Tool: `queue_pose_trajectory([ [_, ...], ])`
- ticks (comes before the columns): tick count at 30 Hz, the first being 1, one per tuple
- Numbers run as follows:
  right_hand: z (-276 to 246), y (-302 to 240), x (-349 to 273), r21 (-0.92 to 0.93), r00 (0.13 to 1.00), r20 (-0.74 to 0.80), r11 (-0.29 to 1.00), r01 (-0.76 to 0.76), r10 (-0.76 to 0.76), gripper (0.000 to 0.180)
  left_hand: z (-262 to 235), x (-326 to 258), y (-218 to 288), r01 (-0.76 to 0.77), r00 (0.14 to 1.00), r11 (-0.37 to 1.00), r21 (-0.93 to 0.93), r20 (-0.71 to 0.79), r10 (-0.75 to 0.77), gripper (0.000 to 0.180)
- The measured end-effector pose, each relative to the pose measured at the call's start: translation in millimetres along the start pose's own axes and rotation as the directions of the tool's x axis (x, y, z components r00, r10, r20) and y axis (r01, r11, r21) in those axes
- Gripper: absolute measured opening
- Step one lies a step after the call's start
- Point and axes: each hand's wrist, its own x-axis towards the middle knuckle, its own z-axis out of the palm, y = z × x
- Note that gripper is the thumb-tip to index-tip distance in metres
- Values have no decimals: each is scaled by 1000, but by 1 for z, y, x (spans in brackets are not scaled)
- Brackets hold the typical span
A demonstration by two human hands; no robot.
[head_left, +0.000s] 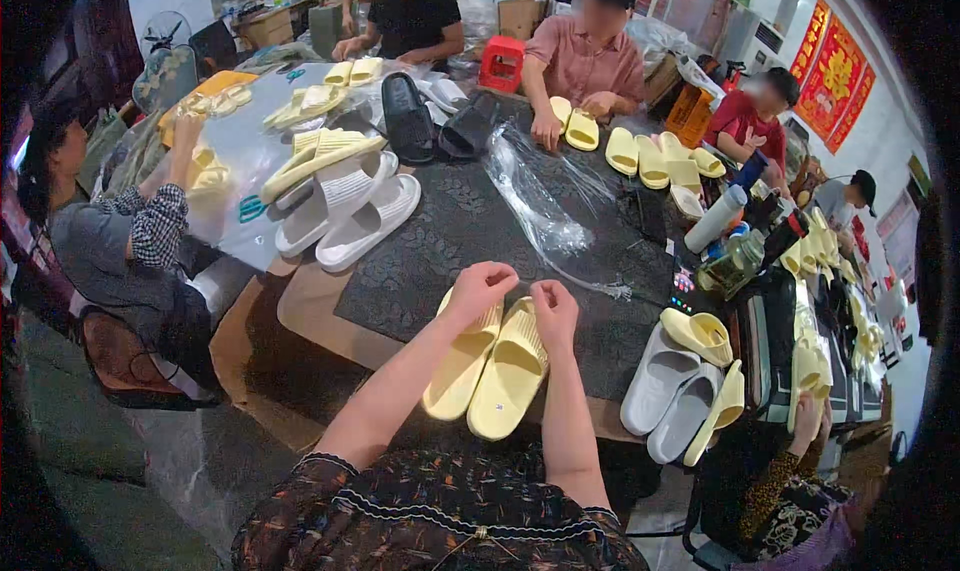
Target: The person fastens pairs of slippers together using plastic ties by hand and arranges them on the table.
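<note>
A pair of pale yellow slide sandals (490, 371) lies side by side on the dark mat (440, 241) at the near table edge. My left hand (480, 289) rests on the strap of the left sandal, fingers curled over it. My right hand (553, 309) sits on the strap of the right sandal, fingers pinched together. A clear plastic bag (540, 201) lies crumpled on the mat just beyond the sandals.
White slides (350, 206) and yellow slides (320, 156) pile at the left, black ones (410, 116) farther back, grey slides (670, 396) and a yellow slide (700, 333) at the right. A white bottle (715, 219) stands right. Several other people sit around the table.
</note>
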Motion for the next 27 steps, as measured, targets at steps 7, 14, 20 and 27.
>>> queue_pose_trajectory([
  [7,1,8,2,-67,996,77,996,60,-55,17,-1,-1,6,-30,999,999,-14,45,30,18],
  [14,1,11,2,-48,998,21,997,56,-55,19,-2,1,6,-85,996,996,35,-37,87,15],
  [20,5,-8,0,46,999,27,998,-35,34,18,-5,1,-2,-55,997,998,-5,-60,55,15],
  [27,2,6,2,-61,998,51,997,43,-40,19,-1,-2,7,-75,997,995,62,15,74,16],
])
